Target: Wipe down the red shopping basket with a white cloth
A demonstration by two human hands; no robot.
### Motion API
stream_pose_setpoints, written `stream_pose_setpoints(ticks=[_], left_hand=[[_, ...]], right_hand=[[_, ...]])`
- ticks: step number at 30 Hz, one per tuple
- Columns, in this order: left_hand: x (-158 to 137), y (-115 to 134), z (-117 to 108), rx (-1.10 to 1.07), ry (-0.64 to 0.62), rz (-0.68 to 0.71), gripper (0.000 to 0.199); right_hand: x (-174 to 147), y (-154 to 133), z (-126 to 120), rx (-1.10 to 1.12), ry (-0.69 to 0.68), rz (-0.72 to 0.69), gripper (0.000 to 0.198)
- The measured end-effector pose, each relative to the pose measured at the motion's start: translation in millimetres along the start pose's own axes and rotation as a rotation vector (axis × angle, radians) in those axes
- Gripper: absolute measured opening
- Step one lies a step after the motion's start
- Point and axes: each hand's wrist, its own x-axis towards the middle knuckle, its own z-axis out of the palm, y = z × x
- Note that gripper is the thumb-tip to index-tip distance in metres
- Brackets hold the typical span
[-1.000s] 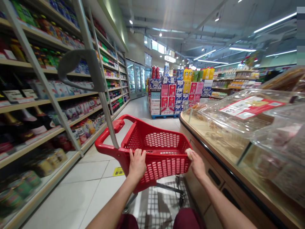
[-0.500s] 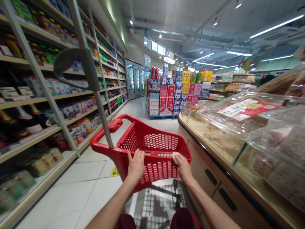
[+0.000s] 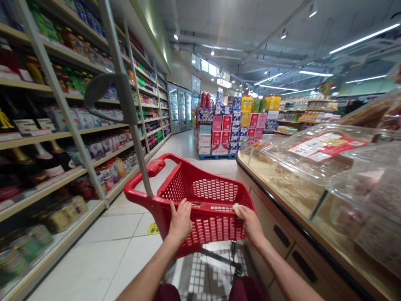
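Observation:
A red plastic shopping cart [image 3: 216, 225] with a perforated basket stands sideways in front of me. My left hand [image 3: 181, 221] grips the near rim at its left part, the fingers curled over the edge and the thumb apart. Near the right end of the same rim, my right hand [image 3: 250, 221] is closed on a small white cloth [image 3: 237, 209] and presses it against the edge. Most of the cloth is hidden under the fingers. A grey metal pole [image 3: 142, 163] with a grey plastic bracket [image 3: 127, 100] rises at the cart's left, handle end.
Shelves [image 3: 78, 175] of bottles and cans line the left side. A wooden display counter [image 3: 282, 200] with clear plastic food boxes [image 3: 300, 154] runs close along the right. Stacked drink cartons [image 3: 221, 136] stand on a blue pallet [image 3: 216, 156] ahead, with glass-door coolers [image 3: 180, 104] beyond.
My right hand has slid the white cloth slightly rightward along the rim. My left hand keeps its place on the cart. The whole view has shifted a little.

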Motion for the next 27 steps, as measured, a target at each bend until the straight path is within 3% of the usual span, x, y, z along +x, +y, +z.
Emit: stream_pose_setpoints(ticks=[4, 10, 13, 17, 20, 23, 25, 27], left_hand=[[-1.5, 3.9, 0.1, -0.007, 0.009, -0.005, 0.053], [-0.5, 8.3, -4.1, -0.032, -0.002, 0.003, 0.053], [-1.6, 6.6, -6.7, -0.043, -0.028, 0.006, 0.054], [-0.9, 11.5, -4.9, -0.045, -0.041, -0.010, 0.055], [-2.0, 19.3, -0.7, -0.035, -0.051, 0.006, 0.055], [-8.6, 17.4, -4.0, -0.029, -0.025, 0.116, 0.057], [-12.9, 4.3, -15.8, -0.027, 0.073, 0.168, 0.054], [-13.1, -18.1, -35.4, -0.016, 0.240, 0.058, 0.048]], right_hand=[[-7.5, 13.4, -7.5, -0.038, 0.066, 0.091, 0.047], [-5.4, -44.6, 20.2, 0.128, 0.017, -0.114, 0.047], [-6.0, -22.6, 4.3, 0.070, 0.008, -0.045, 0.040], [-13.0, 11.5, -7.8, -0.037, 0.133, 0.109, 0.045], [-12.0, -13.5, 13.9, -0.005, 0.190, 0.000, 0.053], [-6.4, -52.6, 36.9, 0.109, 0.146, -0.168, 0.057], [-2.2, -67.7, 43.2, 0.155, 0.123, -0.165, 0.058], [4.8, -78.7, 44.4, 0.183, 0.120, -0.106, 0.060]])
